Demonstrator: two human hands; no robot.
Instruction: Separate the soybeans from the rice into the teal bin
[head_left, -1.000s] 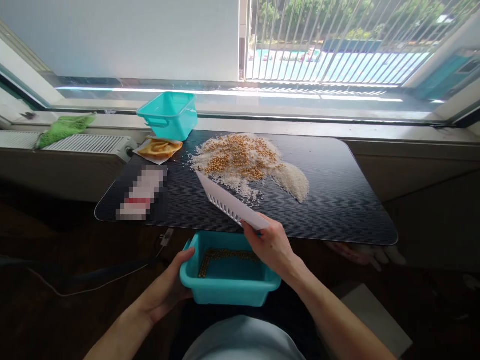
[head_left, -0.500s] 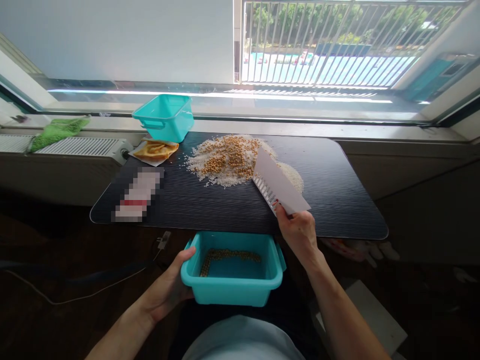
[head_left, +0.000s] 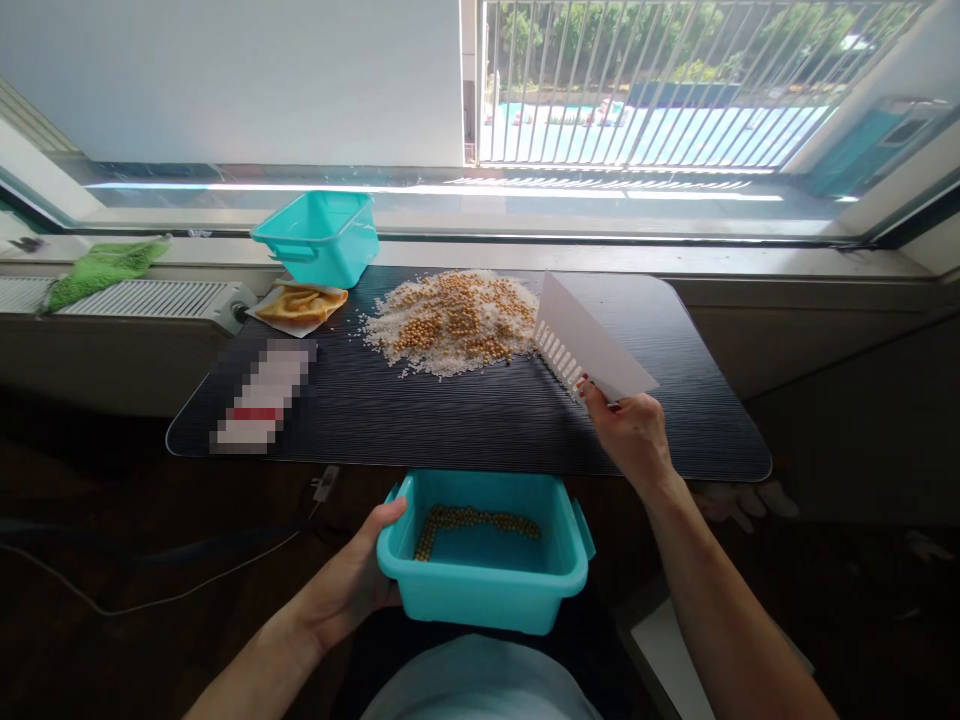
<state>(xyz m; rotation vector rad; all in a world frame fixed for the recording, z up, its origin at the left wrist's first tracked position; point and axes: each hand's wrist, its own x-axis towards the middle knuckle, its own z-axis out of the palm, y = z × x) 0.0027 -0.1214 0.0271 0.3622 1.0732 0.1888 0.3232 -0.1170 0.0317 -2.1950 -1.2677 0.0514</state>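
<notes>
Scraper (head_left: pixel 592 350), white, slotted, perhaps plastic, teal tub (head_left: pixel 480 600)

A flat thing (head_left: pixel 259 408) on the desk (head_left: pixel 465 420), ahead of the left hand (head_left: pixel 352 585), is blurred into blocks. This hand's fingers are hidden behind the teal tub (head_left: pixel 487 605). The white card (head_left: pixel 592 345) in the right hand (head_left: pixel 634 435) hides where the grain pile (head_left: pixel 450 320) ends.

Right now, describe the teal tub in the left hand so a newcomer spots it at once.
Find the black table under the window; just below its near edge is a teal tub, its side gripped by the left hand. A thin row of yellow beans lies inside, while the other teal tub stands at the table's far left corner.
</notes>
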